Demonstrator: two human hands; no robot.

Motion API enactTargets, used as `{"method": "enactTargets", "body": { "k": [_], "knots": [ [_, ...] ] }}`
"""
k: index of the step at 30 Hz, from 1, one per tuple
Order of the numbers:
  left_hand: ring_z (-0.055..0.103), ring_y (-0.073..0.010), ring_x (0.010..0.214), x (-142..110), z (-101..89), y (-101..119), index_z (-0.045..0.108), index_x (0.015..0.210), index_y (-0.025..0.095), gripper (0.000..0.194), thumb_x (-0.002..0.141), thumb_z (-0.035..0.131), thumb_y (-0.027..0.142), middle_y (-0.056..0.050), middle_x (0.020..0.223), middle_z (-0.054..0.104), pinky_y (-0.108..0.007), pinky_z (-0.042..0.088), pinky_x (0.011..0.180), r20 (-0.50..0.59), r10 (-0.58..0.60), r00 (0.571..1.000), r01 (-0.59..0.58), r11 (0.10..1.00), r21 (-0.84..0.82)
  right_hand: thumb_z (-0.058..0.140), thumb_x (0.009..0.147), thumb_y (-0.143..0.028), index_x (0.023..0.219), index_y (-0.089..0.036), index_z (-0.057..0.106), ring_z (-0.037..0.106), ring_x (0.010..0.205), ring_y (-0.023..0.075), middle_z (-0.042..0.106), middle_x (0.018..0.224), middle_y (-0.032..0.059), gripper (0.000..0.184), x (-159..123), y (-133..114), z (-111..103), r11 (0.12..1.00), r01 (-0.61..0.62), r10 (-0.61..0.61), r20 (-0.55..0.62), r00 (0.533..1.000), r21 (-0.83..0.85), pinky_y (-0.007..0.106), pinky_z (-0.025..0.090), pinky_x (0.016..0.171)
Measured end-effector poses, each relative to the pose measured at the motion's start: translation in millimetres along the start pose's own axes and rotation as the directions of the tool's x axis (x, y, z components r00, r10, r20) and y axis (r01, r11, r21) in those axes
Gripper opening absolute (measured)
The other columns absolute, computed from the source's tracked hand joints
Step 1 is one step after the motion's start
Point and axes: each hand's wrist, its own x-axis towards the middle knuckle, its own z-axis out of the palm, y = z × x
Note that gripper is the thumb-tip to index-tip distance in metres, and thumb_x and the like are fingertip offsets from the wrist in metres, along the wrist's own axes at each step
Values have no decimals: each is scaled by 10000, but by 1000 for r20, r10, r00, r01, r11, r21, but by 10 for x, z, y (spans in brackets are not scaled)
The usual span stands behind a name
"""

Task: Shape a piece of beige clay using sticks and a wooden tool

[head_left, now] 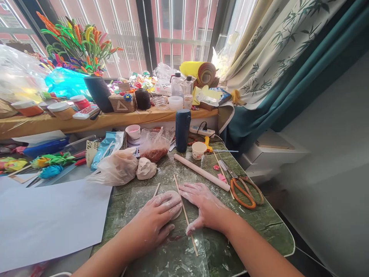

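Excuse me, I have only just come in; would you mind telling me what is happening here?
A person's left hand lies flat over a pale, flattened disc on a clear sheet. The right hand is spread, its fingertips and thumb at a thin wooden stick beside the disc. Both hands are dusted white. Beyond them, a rolling pin and a pale lump lie untouched on the table.

the dough disc [178, 214] looks smooth and matt, the stick [185, 215] wooden, the sheet [167, 254] glossy plastic.
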Motion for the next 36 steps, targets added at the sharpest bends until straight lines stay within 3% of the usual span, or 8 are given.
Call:
{"method": "enactTargets", "body": {
  "k": [12, 18, 23, 25, 33, 36],
  "knots": [
    [415, -317, 1466, -12, 13, -18, 348, 1586, 351, 667, 977, 587, 219, 6, 1572, 496, -566, 399, 1188, 50, -19, 999, 18, 1000, 26, 747, 741, -724, 1556, -189, 434, 289, 1517, 371, 399, 1618, 137, 1024, 72, -12, 25, 1000, -20, 20, 32, 999, -25, 520, 176, 1226],
    [439, -310, 1456, -38, 31, -11, 400, 1561, 329, 629, 970, 579, 211, -29, 1600, 453, -556, 423, 1176, -23, -68, 997, 69, 997, 44, 818, 726, -593, 1560, -186, 420, 273, 1527, 347, 391, 1625, 123, 1009, 7, -20, -62, 998, -4, 3, 17, 1000, 62, 536, 175, 1238],
    [471, -300, 1438, -42, 30, -33, 408, 1556, 351, 606, 985, 566, 221, -26, 1583, 477, -548, 433, 1175, -8, -90, 996, 91, 995, 30, 642, 910, -258, 1446, -231, 582, 383, 1479, 260, 508, 1557, 75, 540, -75, -44, -118, 992, -1, 15, -104, 994, 130, 479, 279, 1223],
    [473, -299, 1437, -45, 37, -48, 419, 1551, 349, 598, 985, 568, 221, -27, 1583, 478, -547, 434, 1174, -5, -97, 995, 97, 995, 23, 566, 939, -189, 1419, -264, 609, 394, 1472, 248, 530, 1541, 54, 488, -80, -64, -115, 995, 9, 2, -109, 994, 101, 494, 272, 1225],
    [484, -297, 1416, -60, 48, -50, 486, 1492, 324, 544, 966, 581, 220, -42, 1552, 516, -521, 439, 1158, -21, -96, 995, 96, 995, 16, 690, 910, -357, 1465, -282, 559, 370, 1484, 292, 497, 1567, 55, 575, -47, -115, -124, 997, -12, 16, -47, 999, 76, 534, 253, 1224],
    [570, -307, 1294, -70, -20, -63, 600, 1326, 274, 366, 962, 565, 279, -89, 1419, 608, -510, 464, 1095, -112, -198, 974, 204, 978, 48, 768, 835, -427, 1492, -260, 524, 370, 1479, 320, 490, 1571, 76, 721, -53, -135, -115, 996, -27, 33, -67, 997, 86, 551, 242, 1230]
  ]
}}
